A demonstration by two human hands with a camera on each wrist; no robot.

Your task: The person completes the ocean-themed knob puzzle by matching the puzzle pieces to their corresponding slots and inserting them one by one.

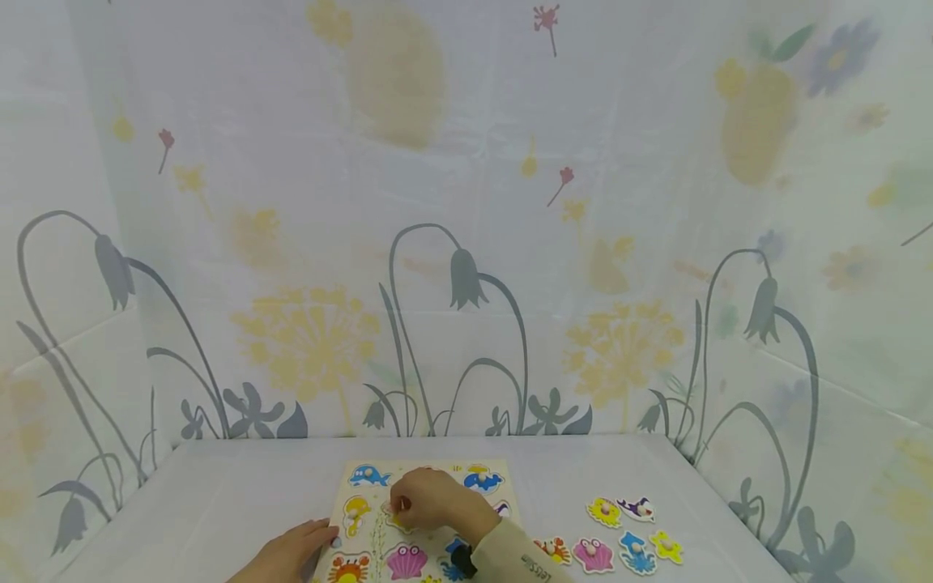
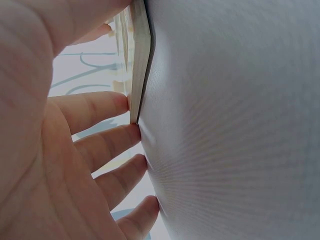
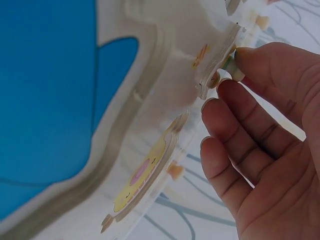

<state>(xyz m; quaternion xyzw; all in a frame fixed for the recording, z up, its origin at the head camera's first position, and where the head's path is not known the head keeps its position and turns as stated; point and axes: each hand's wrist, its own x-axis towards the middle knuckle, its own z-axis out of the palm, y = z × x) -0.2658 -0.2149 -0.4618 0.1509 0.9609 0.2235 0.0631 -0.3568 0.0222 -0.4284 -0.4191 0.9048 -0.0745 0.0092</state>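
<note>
Pinching a puzzle piece [image 3: 216, 64] by its little peg, our right hand [image 1: 430, 500] held it over the puzzle board [image 1: 379, 530]. Our left hand [image 1: 287, 555] lay flat, fingers straight, against the board's edge to keep it still.

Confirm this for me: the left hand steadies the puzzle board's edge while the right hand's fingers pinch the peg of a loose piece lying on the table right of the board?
Not quite. The head view shows the right hand over the puzzle board itself, its fingers pinching a piece's peg there; the loose pieces lie untouched. The left hand does steady the board's edge.
</note>
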